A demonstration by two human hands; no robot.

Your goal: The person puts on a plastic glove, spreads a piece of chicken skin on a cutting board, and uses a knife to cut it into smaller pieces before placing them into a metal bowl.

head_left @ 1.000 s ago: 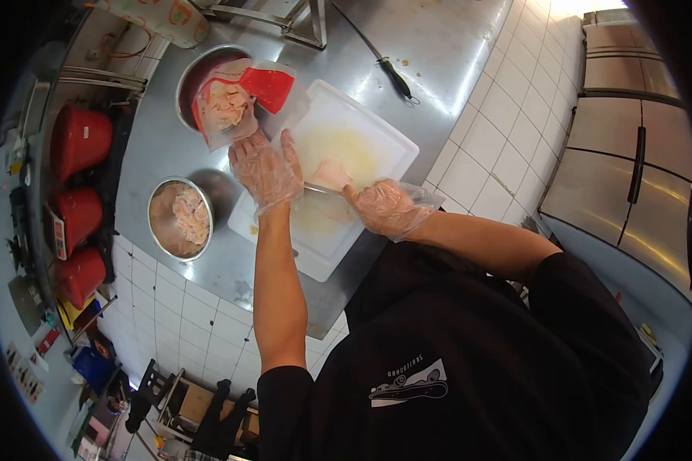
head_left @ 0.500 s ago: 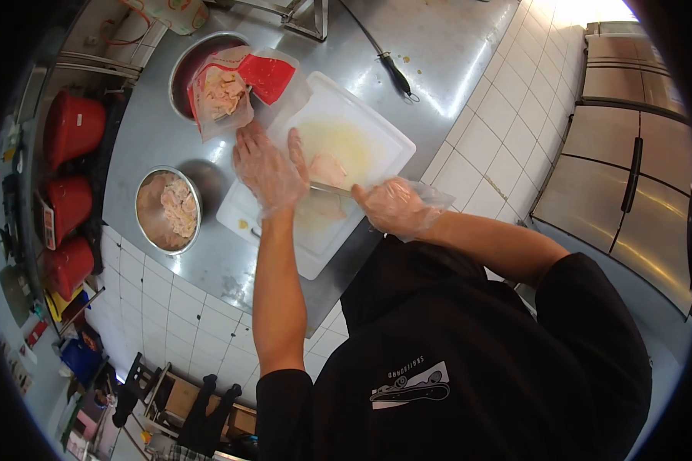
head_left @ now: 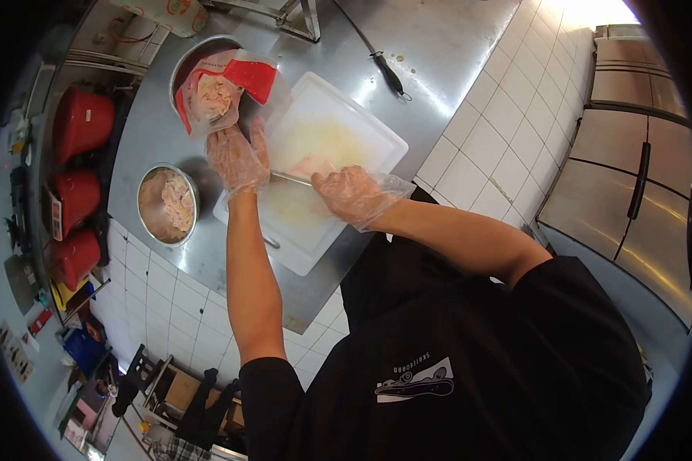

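Observation:
My right hand [head_left: 347, 194], in a clear plastic glove, is closed around a narrow metal tool [head_left: 291, 178] that looks like a knife seen edge-on. It reaches left across the white cutting board [head_left: 384, 138] toward my left hand. A pale pink piece of raw meat [head_left: 313, 164] lies on the board just beyond it. My left hand [head_left: 238, 160], also gloved, is open, with fingers stretched out and thumb apart. Its fingertips are right at the lower edge of a red and clear plastic bag [head_left: 252, 79] holding cut meat pieces [head_left: 216, 97]. The bag rests in a steel bowl [head_left: 178, 71].
A second steel bowl [head_left: 141, 201] with meat pieces [head_left: 178, 203] stands left of the board. A black-handled sharpening rod [head_left: 387, 73] lies beyond it on the steel table [head_left: 438, 46]. Red buckets [head_left: 83, 127] line the left; a steel fridge [head_left: 603, 146] stands right.
Both hands have shifted left, the right one bringing the metal tool across the board. The left hand has moved away from the meat toward the bag, which sits slightly farther left.

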